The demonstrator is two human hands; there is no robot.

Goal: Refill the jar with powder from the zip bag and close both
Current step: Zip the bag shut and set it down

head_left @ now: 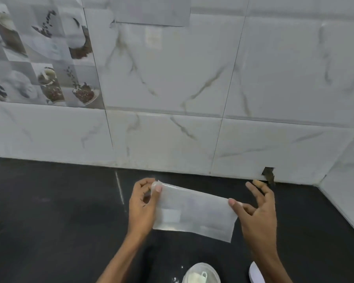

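Observation:
I hold a clear, flat zip bag (194,211) stretched sideways above the black counter. My left hand (143,207) pinches the bag's top left corner between thumb and fingers. My right hand (258,213) pinches the top right corner, its other fingers spread. The bag looks nearly empty. At the bottom edge stands the open clear jar (200,273), with white powder and a small white scoop inside. Beside it on the right, partly behind my right forearm, lies a white lid (253,272).
The black counter (59,211) runs to a marble-tiled wall (172,78), with a side wall at the right (347,190). A few white powder specks (175,279) lie left of the jar. A notch in the tile (269,174) sits at the wall's base.

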